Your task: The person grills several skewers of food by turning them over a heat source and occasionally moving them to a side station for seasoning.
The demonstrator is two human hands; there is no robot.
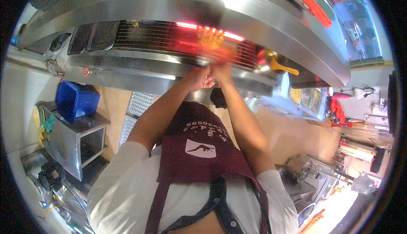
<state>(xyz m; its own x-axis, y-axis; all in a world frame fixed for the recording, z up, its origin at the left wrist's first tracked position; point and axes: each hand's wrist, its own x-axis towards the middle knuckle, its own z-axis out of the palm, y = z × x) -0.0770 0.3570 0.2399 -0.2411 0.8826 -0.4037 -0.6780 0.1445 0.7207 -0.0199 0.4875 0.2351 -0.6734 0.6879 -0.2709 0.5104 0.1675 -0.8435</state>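
Note:
My left hand (201,78) and my right hand (221,73) are close together at the front edge of a steel grill. The fingers of my left hand look curled; my right hand is blurred and lit red. What either hand grips cannot be made out. Just beyond them, blurred yellow-orange food pieces (210,38), apparently on skewers, lie over the grill's wire grate (152,40), in front of a glowing red heating element (234,36). To the right, a yellow-handled utensil (284,67) rests by the grate's end.
Two dark trays (103,36) lie at the grill's left end. A steel hood (143,8) curves over it. A red-handled tool (314,8) is at upper right. Food containers (310,98) stand in a counter at right. A blue bin (78,100) sits on a steel table (68,141) at left.

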